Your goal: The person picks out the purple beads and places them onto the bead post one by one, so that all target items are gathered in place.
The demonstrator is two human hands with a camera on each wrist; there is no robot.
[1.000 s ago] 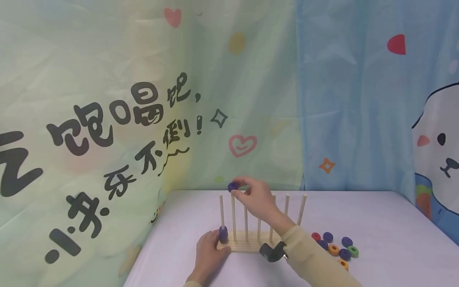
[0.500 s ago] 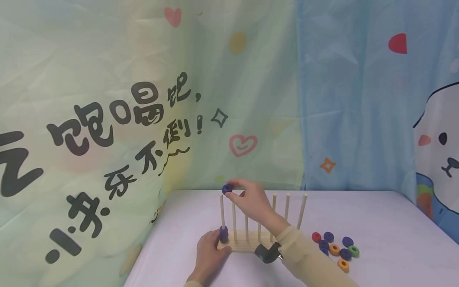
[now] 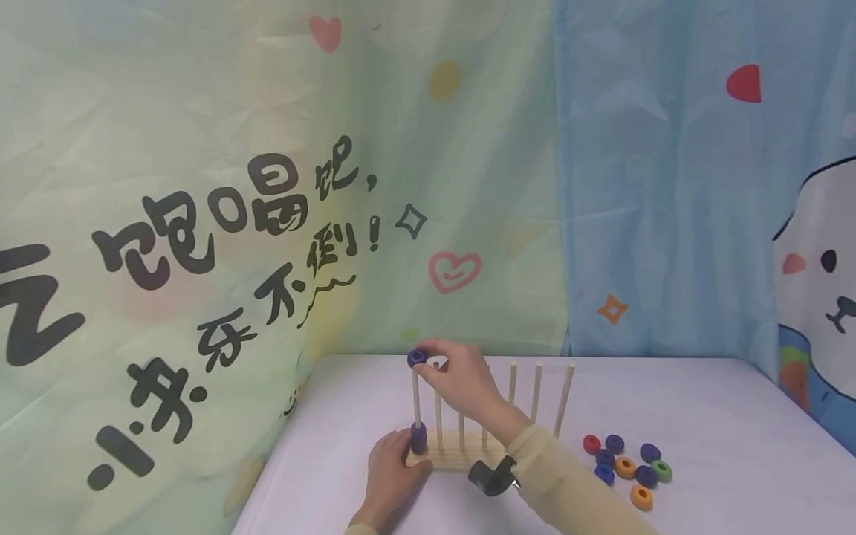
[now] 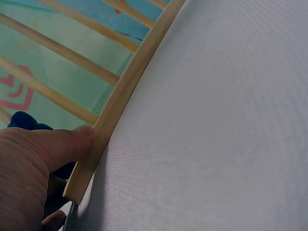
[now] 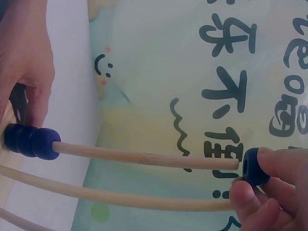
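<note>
A wooden rack (image 3: 455, 461) with several upright pegs stands on the table. Dark blue beads (image 3: 418, 438) are stacked at the foot of its leftmost peg (image 3: 416, 397). The right hand (image 3: 464, 379) pinches another dark blue bead (image 3: 417, 359) at that peg's top; in the right wrist view this bead (image 5: 256, 166) sits just off the peg's tip, its hole facing the tip. The left hand (image 3: 391, 472) grips the left end of the base, and in the left wrist view its thumb lies on the base edge (image 4: 120, 101).
Loose beads lie right of the rack: red (image 3: 591, 444), green (image 3: 661, 470), orange (image 3: 642, 497) and several blue ones (image 3: 605, 474). A black device (image 3: 491, 478) hangs at the right wrist, in front of the base. Printed curtains (image 3: 468, 178) stand behind the table.
The right hand has moved left with its bead, from above the second peg to the top of the leftmost one, and has come down slightly. The left hand stays on the base.
</note>
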